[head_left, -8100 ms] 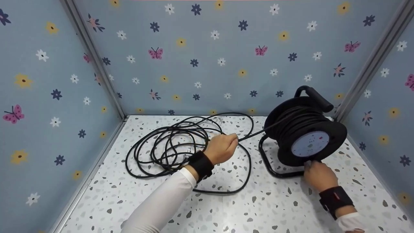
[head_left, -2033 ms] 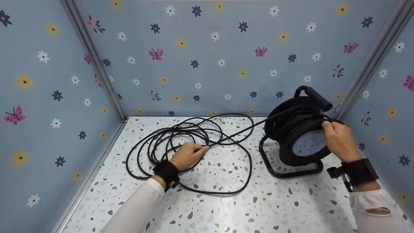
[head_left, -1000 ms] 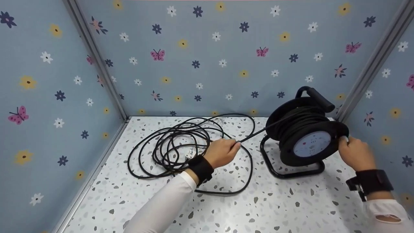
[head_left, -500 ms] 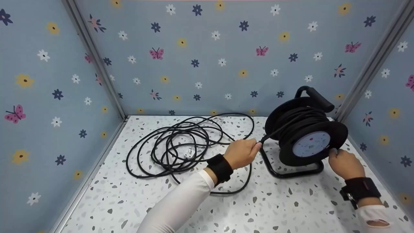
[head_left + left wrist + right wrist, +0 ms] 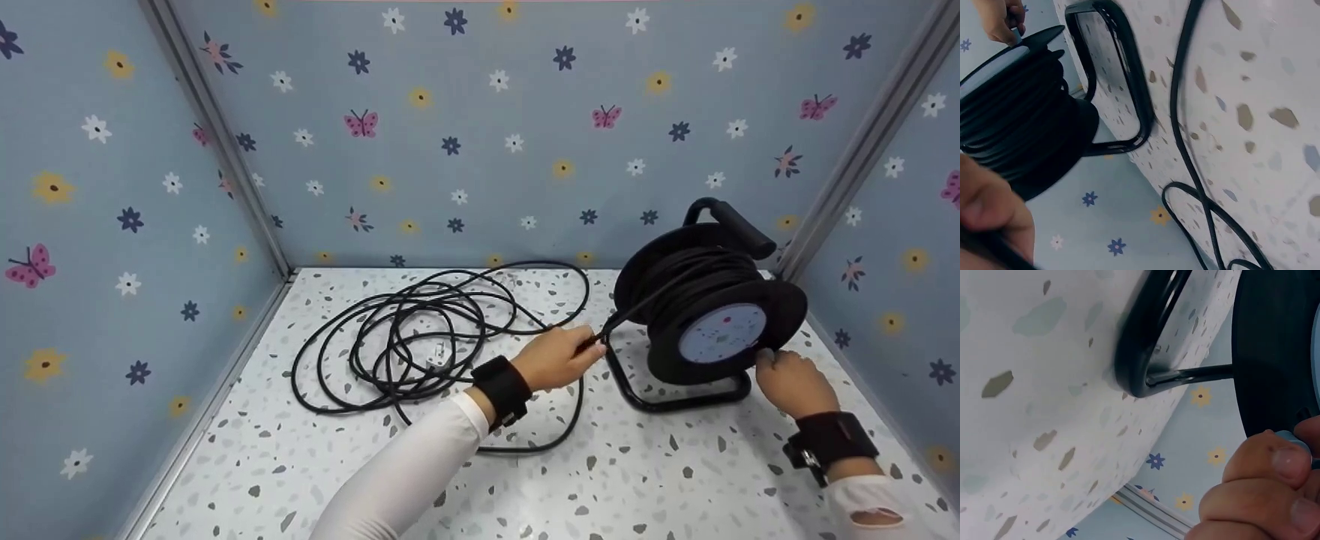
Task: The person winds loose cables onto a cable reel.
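Black cable [image 5: 525, 451]: slack lying in loops on speckled surface [image 5: 637, 480], left of cable reel [image 5: 709, 300]; left hand [image 5: 556, 358]: you are gripping its strand [image 5: 643, 302]; right hand [image 5: 799, 384]: you are pinching pale reel knob [image 5: 1291, 437]; steady tension, smooth turning should be serving you best

Bright head view, dimmer wrist views, glare on speckled surface [image 5: 529, 487], left fingers [image 5: 1002, 208] blurred
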